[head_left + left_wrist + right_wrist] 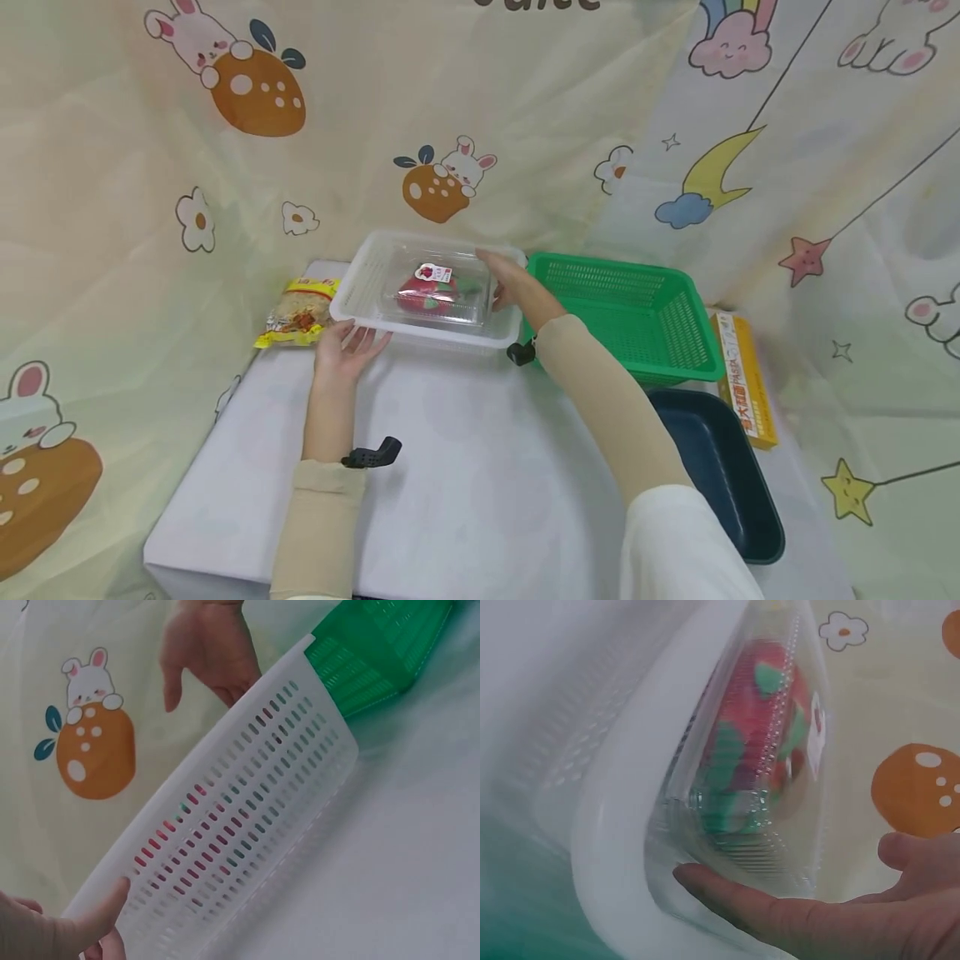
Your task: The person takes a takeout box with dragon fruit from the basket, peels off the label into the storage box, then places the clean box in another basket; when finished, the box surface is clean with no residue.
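A white plastic basket (360, 292) with slotted walls stands at the back of the table. Inside it lies a clear lidded plastic box (472, 304), which contains something red and green and carries a white label. My left hand (345, 350) holds the basket at its front left rim, with a finger against the slotted wall in the left wrist view. At the right end of the basket is my right hand (513, 287), fingers extended and thumb apart. In the right wrist view its fingertip (694, 876) is right at the end of the clear box.
A green slotted basket (600, 321) stands directly right of the white one. Farther right are a dark blue tray (727, 467) and a yellow pasta box (746, 383). A yellow-edged food packet (300, 312) lies at the back left. A printed cloth (525, 183) hangs behind.
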The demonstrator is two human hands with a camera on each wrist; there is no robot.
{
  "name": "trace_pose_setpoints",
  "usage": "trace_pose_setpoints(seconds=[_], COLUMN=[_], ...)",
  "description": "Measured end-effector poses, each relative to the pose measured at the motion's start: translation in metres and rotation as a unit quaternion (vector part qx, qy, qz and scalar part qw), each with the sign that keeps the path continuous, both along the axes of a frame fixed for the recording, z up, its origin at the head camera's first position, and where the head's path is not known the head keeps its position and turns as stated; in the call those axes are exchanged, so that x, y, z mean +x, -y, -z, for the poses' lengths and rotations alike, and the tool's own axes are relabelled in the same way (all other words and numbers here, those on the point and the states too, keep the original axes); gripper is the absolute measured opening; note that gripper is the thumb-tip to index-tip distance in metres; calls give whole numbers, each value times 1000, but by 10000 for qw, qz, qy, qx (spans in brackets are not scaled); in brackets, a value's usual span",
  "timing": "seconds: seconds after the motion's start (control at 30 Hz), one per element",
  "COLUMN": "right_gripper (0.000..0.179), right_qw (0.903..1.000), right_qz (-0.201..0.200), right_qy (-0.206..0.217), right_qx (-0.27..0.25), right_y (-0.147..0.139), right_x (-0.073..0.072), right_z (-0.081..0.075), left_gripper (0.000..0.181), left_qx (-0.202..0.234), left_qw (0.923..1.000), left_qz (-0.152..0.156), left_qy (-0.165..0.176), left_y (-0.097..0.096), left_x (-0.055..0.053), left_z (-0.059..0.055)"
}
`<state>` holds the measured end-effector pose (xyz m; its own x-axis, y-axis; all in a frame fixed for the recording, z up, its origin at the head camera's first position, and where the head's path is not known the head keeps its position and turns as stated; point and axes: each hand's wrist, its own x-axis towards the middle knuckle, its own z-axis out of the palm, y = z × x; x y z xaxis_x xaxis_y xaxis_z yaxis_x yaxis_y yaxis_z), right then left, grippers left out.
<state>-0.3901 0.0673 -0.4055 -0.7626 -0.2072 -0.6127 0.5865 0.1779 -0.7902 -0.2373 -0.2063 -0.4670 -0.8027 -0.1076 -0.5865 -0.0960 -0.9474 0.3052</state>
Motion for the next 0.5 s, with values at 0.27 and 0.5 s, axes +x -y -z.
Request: trace_pose_setpoints(seconds=[0.27, 0.5], right_gripper=[71, 89], right_qw=[9988, 9983], right_qz=[93, -213], right_qy=[477, 238], right_qx=[-64, 485], right_y=[1, 5], right_x=[-3, -26], right_z=[16, 49], left_gripper=[56, 60], left_qx=[289, 447], left_qw=[9995, 9989], left_qz=[-78, 2], left_qy=[130, 119], left_y=[-4, 0], left_x=[0, -7], left_z=[-1, 3])
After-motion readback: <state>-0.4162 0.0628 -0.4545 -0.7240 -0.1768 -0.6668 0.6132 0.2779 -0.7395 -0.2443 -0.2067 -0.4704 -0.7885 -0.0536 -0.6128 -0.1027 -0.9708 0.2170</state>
